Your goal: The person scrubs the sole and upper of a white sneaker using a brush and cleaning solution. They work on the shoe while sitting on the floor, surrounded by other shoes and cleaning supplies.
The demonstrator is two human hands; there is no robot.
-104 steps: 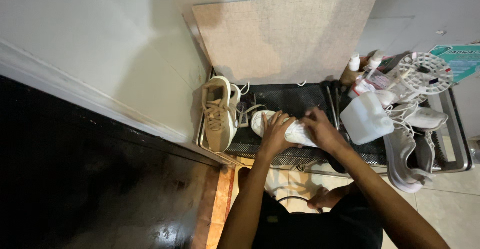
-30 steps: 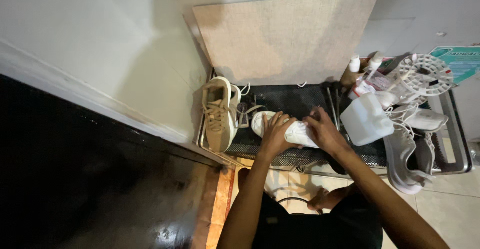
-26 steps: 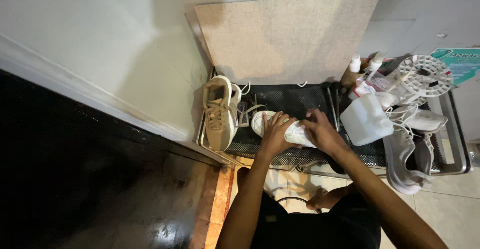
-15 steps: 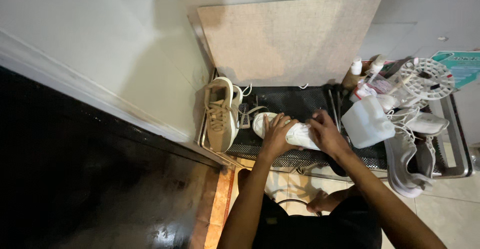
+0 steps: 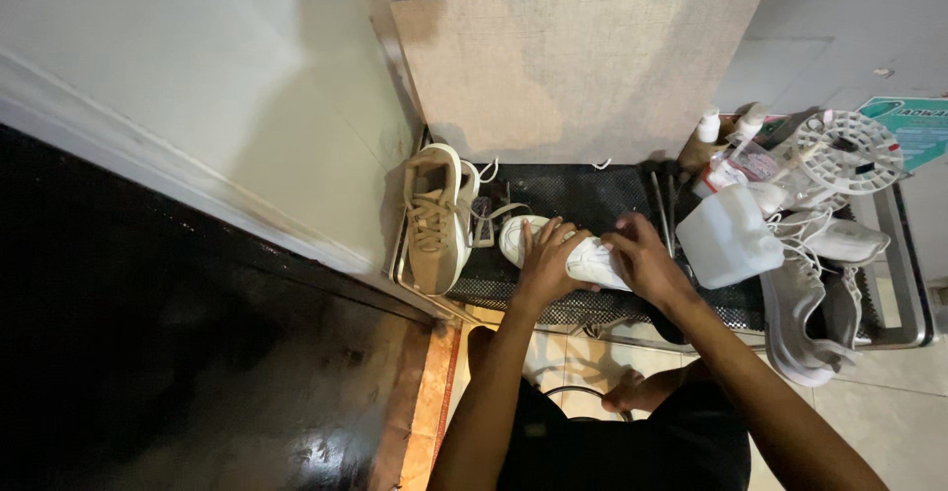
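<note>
A white shoe (image 5: 583,254) lies on a black mesh mat (image 5: 592,195) in the middle of the view. My left hand (image 5: 546,266) presses on its left half, fingers spread over the toe end. My right hand (image 5: 640,259) covers its right end, fingers curled on it. Both hands hold the shoe down on the mat. A tan sneaker (image 5: 434,216) with laces stands on its side at the mat's left edge, beside the wall.
A beige board (image 5: 583,66) leans against the wall behind the mat. To the right stand a white plastic jug (image 5: 729,236), small bottles (image 5: 731,140), a round white rack (image 5: 849,150) and grey shoes (image 5: 805,313) on a metal tray. A dark glossy surface (image 5: 148,353) fills the left.
Both hands stay on the white shoe with only small shifts of the fingers. The camera has drifted slightly.
</note>
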